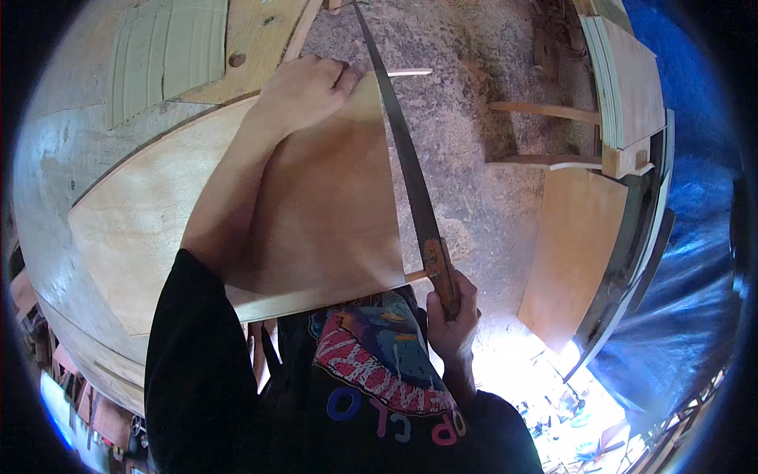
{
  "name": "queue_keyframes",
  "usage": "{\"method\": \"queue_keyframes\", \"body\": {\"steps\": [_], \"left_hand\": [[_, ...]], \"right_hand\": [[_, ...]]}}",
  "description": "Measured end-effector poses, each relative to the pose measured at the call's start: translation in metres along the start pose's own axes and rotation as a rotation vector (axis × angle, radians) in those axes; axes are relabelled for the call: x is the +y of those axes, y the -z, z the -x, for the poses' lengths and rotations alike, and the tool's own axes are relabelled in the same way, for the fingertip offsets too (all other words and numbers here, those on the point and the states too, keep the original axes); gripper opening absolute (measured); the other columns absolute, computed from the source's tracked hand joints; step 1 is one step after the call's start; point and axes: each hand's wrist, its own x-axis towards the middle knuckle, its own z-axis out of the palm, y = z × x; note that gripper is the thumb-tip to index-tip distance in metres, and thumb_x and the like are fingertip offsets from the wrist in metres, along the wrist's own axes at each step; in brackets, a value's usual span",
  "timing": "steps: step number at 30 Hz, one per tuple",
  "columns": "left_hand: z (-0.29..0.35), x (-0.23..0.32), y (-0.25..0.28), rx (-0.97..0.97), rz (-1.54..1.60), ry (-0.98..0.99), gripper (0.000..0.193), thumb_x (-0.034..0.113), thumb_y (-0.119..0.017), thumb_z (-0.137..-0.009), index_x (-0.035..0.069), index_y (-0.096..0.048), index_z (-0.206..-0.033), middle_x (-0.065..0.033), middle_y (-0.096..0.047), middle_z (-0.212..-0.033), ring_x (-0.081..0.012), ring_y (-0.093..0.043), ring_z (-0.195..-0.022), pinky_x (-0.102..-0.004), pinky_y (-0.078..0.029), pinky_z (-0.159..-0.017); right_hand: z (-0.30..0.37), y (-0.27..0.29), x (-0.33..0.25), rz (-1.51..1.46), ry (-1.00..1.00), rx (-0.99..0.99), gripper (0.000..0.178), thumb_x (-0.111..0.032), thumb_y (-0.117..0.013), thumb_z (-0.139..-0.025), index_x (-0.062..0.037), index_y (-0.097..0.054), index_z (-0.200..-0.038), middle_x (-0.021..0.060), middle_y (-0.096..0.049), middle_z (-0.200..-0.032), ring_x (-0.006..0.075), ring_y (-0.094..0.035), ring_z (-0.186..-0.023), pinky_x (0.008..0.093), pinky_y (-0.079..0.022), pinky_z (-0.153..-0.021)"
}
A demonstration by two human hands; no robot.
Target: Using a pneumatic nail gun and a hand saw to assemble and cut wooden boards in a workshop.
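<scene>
A large light-brown wooden board (332, 197) lies in front of me, its near edge by my body. At its far right corner, my left hand (309, 91) is closed, with curled fingers gripping the board's edge; the fingertips are partly hidden. Low at the right, my right hand (456, 324) is wrapped around the wooden handle of a handsaw (409, 158). The saw's long dark blade stretches away from me along the board's right edge, meeting it near the far corner. Past the blade there, a thin pale strip (410, 72) sticks out.
Ribbed pale sheet material (167, 55) lies on a wooden plank at the far left. On the right are a stack of thin panels (628, 87), a loose plywood piece (575, 253) and wooden bars (545, 112). A blue tarp (679, 292) hangs along the right side.
</scene>
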Motion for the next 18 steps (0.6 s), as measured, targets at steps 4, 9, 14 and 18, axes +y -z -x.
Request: {"method": "queue_keyframes", "body": {"steps": [4, 9, 14, 18], "left_hand": [[-0.006, 0.0, -0.006, -0.049, 0.021, -0.058, 0.042, 0.039, -0.043, -0.093, 0.004, -0.064, -0.1, -0.0215, -0.065, -0.096, -0.0415, -0.061, -0.091, -0.0484, -0.048, -0.084], [0.01, -0.003, -0.014, 0.348, -0.031, -0.116, 0.039, 0.04, -0.052, -0.09, 0.003, -0.063, -0.097, -0.0218, -0.063, -0.081, -0.0402, -0.062, -0.079, -0.0468, -0.051, -0.072], [-0.007, 0.016, -0.007, 0.174, 0.047, 0.0, 0.049, 0.043, -0.045, -0.093, -0.001, -0.066, -0.081, -0.0257, -0.063, -0.082, -0.042, -0.062, -0.082, -0.048, -0.049, -0.077], [-0.002, -0.001, -0.006, 0.261, -0.029, -0.082, 0.045, 0.039, -0.046, -0.093, 0.001, -0.067, -0.081, -0.025, -0.064, -0.082, -0.0426, -0.062, -0.08, -0.0497, -0.049, -0.073]], "right_hand": [[0.001, 0.001, 0.008, -0.03, 0.02, 0.021, 0.04, -0.006, -0.058, -0.084, 0.0028, -0.049, -0.122, 0.0098, -0.063, -0.078, 0.0107, -0.059, -0.063, 0.0261, -0.049, -0.059], [0.039, 0.052, 0.006, -0.085, -0.037, 0.08, 0.052, -0.014, -0.065, -0.084, 0.0035, -0.044, -0.128, 0.0136, -0.062, -0.099, 0.0185, -0.06, -0.079, 0.0303, -0.05, -0.072], [0.129, 0.091, -0.001, -0.199, -0.347, 0.252, 0.045, -0.012, -0.062, -0.082, 0.0007, -0.041, -0.119, 0.0104, -0.055, -0.093, 0.0166, -0.054, -0.077, 0.0328, -0.045, -0.068], [0.194, 0.1, 0.007, -0.17, -0.531, 0.289, 0.024, -0.014, -0.055, -0.081, -0.0056, -0.049, -0.104, 0.0085, -0.054, -0.085, 0.0146, -0.052, -0.074, 0.036, -0.042, -0.067]]}}
